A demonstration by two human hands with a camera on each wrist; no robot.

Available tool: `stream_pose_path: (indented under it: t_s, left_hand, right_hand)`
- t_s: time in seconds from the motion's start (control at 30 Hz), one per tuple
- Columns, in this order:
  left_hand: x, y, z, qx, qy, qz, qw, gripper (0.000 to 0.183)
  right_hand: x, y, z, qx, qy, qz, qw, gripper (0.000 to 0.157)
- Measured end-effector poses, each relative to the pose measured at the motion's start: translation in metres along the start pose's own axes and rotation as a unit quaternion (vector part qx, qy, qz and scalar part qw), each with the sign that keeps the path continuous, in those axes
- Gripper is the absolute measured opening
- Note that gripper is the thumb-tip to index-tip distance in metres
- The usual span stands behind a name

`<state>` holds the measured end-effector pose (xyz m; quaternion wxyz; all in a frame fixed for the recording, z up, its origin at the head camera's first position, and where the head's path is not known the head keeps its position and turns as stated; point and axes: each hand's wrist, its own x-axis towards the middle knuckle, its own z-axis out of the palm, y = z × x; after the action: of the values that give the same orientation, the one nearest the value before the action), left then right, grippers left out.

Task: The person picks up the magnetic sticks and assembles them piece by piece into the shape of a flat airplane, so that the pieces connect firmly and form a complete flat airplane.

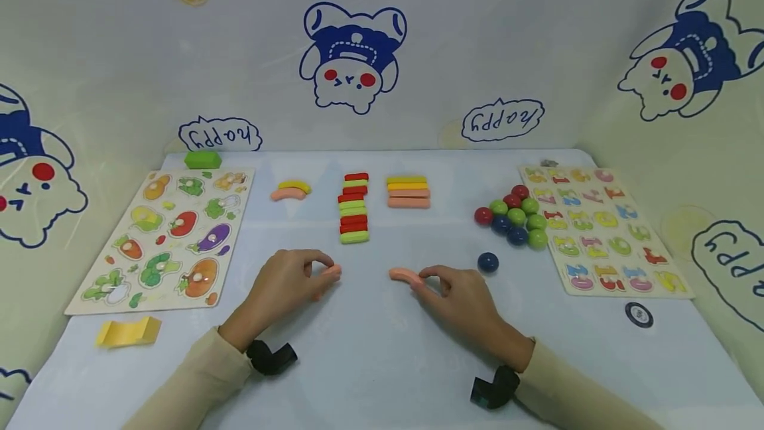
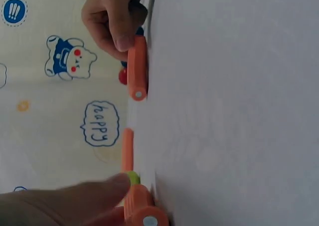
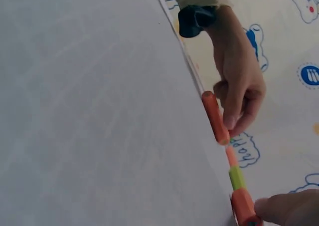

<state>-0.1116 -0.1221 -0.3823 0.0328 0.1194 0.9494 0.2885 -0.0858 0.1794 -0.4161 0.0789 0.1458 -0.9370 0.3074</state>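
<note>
My left hand pinches a salmon-orange curved magnetic rod between thumb and fingers, low over the white table. Opposite it, my right hand grips a matching curved magnetic rod near one end, its other end pointing at the left hand. A gap separates the two rods. From the left wrist, a round silver magnet shows at the end of the near rod and of the right hand's rod. The right wrist view has the left hand's rod lying lengthwise beneath its fingertips.
Behind the hands lie red and green rods, a row of yellow and salmon rods, and two curved rods. Coloured balls cluster at right, with one blue ball apart. Picture boards flank them; a yellow block lies front left.
</note>
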Motion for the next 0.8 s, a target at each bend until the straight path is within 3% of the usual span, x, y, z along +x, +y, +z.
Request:
stream_pose_path:
  t_s: [0.17, 0.37, 0.6, 0.8]
  left_hand:
    - [0.013, 0.0, 0.003, -0.017, -0.014, -0.004, 0.9997, 0.018]
    - [0.018, 0.002, 0.011, -0.048, -0.034, -0.016, 0.9982, 0.016]
    - [0.017, 0.014, 0.024, -0.073, -0.011, 0.047, 0.9962, 0.011]
    - [0.013, 0.02, 0.031, -0.061, -0.008, 0.049, 0.9969, 0.013]
  right_hand:
    - [0.016, -0.004, 0.014, 0.032, -0.01, 0.009, 0.999, 0.025]
    - [0.036, -0.015, 0.029, 0.04, -0.017, -0.018, 0.999, 0.032]
    - [0.04, -0.023, 0.033, 0.05, 0.016, -0.033, 0.998, 0.029]
    - [0.035, -0.024, 0.034, 0.052, -0.007, -0.043, 0.998, 0.029]
